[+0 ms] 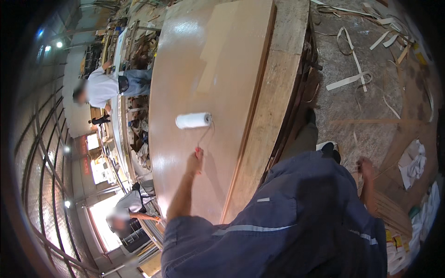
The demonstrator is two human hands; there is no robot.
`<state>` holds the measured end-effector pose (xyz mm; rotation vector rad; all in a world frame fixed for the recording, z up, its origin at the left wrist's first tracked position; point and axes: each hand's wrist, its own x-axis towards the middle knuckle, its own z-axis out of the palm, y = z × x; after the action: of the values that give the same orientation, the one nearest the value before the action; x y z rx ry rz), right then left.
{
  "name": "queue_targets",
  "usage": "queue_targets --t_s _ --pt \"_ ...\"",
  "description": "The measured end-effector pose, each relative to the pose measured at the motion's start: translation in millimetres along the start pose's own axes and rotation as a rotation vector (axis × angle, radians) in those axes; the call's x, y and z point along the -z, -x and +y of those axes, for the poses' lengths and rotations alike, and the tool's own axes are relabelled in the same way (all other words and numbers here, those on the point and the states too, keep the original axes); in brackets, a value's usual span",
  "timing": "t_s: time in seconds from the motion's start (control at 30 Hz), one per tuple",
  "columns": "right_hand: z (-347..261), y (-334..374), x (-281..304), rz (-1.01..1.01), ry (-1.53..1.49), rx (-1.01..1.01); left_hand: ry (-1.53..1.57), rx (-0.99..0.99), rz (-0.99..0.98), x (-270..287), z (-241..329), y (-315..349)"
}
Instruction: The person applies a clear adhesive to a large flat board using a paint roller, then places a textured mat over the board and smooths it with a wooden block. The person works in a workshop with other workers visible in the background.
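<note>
Head view: one paint roller (193, 121), one large flat panel (174, 92) and one wooden surface (283, 60) under it make up the work, with two hands of the wearer in sight. Two co-workers, one (104, 88) beyond the left edge of the panel toward its far end and another (129, 204) lower down by its near left corner, are seen beside stacked materials.

The roller has a single white cylindrical sleeve, slightly blurred, on a thin bent wire frame with a red handle (199, 152). It lies crosswise over the middle of the panel's width, well in from the surface's right edge; whether the sleeve presses on the panel or sits just above it I cannot tell. Around it the panel is brown and glossy, with bright reflections toward the far left corner and one paler, duller, irregular patch (218, 46) toward the far end. A bare band of the surface runs along the panel's right side.

The left hand (194, 163) is closed around the red handle. The right hand (365, 167) hangs beyond the surface's right edge, over the floor (340, 104), fingers bent; whether it holds anything I cannot tell. Several pale strips (356, 60), too tangled to count, lie on that floor, and one crumpled white sheet (409, 172) lies to the right of this hand.
</note>
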<state>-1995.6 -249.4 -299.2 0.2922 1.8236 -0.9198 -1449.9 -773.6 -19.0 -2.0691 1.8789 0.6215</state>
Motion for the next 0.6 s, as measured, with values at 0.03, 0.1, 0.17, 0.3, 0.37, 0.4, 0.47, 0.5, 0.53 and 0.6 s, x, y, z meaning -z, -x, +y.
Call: queue_targets --t_s 0.03,0.1,0.17,0.3,0.37,0.4,0.47,0.5,0.53,0.6 --pt "12 4 6 0.013 -0.006 -0.049 -0.047 -0.012 -0.031 23 31 -29" --pt "23 13 8 0.054 -0.042 -0.108 -0.107 -0.137 -0.102 60 98 -82" --pt "21 24 5 0.095 -0.085 -0.12 -0.182 -0.375 -0.01 72 128 -158" --pt "8 31 -12 0.117 -0.135 -0.169 -0.235 -0.479 -0.065 88 299 -245" --pt "-1 24 -25 0.136 -0.197 -0.152 -0.306 -0.473 -0.016 87 376 -277" --pt "-11 19 -29 0.108 -0.173 -0.111 -0.308 -0.536 -0.012 93 404 -297" --pt "-30 17 -34 0.073 -0.125 -0.043 -0.159 -0.55 -0.014 85 458 -296" --pt "-47 20 -37 0.066 -0.125 -0.019 -0.108 -0.539 0.0 84 469 -294" --pt "-66 26 -41 0.065 -0.127 -0.002 -0.089 -0.52 -0.004 79 475 -286" --pt "-78 28 -36 0.043 -0.118 0.008 -0.054 -0.468 -0.001 77 470 -273"
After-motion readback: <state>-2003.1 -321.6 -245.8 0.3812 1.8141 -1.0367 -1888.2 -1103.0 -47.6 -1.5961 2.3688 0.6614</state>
